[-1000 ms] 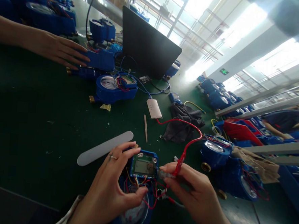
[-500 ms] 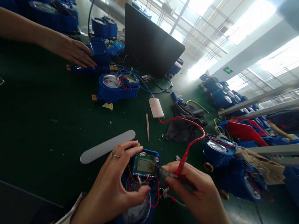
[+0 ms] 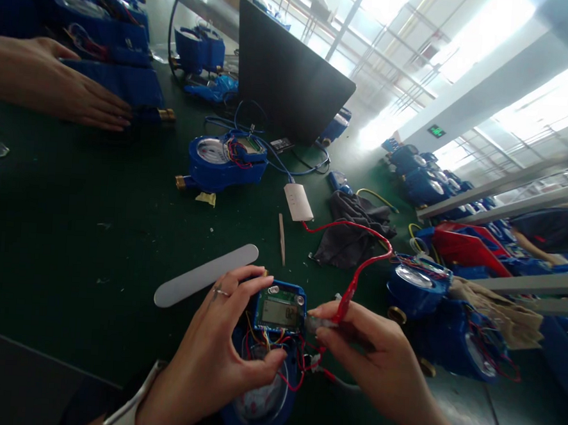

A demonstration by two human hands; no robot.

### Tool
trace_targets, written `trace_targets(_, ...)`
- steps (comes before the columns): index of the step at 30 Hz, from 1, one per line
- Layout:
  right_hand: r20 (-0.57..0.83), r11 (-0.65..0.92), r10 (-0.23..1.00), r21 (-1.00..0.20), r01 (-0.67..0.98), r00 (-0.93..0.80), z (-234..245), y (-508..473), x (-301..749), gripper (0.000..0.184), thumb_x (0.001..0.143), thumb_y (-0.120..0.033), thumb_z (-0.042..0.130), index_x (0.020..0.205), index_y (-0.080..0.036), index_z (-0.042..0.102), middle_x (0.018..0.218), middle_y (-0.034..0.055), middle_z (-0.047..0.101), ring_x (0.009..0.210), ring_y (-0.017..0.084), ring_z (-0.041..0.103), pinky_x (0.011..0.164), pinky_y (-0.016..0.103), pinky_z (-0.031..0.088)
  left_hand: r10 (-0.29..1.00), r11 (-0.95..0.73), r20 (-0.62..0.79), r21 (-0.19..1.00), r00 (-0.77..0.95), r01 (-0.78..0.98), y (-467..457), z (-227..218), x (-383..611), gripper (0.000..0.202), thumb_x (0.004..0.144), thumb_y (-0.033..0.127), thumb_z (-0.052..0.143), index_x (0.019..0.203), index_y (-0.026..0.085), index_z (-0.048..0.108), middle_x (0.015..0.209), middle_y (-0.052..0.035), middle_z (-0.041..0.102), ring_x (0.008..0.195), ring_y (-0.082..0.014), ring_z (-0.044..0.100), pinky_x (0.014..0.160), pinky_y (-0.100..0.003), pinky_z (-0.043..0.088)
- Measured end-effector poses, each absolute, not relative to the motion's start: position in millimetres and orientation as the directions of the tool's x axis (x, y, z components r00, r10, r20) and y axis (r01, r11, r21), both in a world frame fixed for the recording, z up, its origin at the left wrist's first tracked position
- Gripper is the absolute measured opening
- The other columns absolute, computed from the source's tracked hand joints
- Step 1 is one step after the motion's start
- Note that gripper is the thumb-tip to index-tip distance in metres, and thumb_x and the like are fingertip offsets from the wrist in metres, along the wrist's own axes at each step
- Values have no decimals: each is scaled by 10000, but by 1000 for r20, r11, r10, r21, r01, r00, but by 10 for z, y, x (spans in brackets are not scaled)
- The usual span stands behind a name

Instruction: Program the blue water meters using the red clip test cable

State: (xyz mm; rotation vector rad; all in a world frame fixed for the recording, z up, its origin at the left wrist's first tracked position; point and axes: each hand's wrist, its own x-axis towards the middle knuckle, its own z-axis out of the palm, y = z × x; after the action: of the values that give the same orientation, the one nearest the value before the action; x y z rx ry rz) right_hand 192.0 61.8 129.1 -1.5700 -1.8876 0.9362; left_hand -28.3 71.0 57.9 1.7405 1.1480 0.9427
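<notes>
Meter (image 3: 281,314) held by left hand (image 3: 208,352); right hand (image 3: 378,353) pinches red-cabled piece (image 3: 319,325).

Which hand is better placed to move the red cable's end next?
Probably the right hand: it pinches the red cable's end beside the display, while the left hand rests opposite, on the meter.
</notes>
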Motion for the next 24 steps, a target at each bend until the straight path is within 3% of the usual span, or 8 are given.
trace_targets(10, -118, 62, 967, -749, 660, -224, 1294, 648, 1949, 80, 878, -195, 642, 929, -205, 702, 783, 3, 724, 615, 132, 673, 568, 211, 544, 943, -247, 150, 914, 298, 320, 701, 579, -270, 704, 710, 241, 768, 1319, 350, 429, 1390, -34, 477, 1280, -286, 492, 1061, -494, 443)
trace_targets(24, -134, 60, 960, -761, 646, -248, 1370, 747, 1898, 82, 837, -188, 678, 883, -154, 736, 640, -15, 687, 530, 103, 620, 480, 166, 486, 941, -235, 138, 924, 310, 301, 701, 601, -286, 665, 730, 243, 766, 1301, 344, 442, 1392, -40, 462, 1290, -286, 479, 1072, -491, 426)
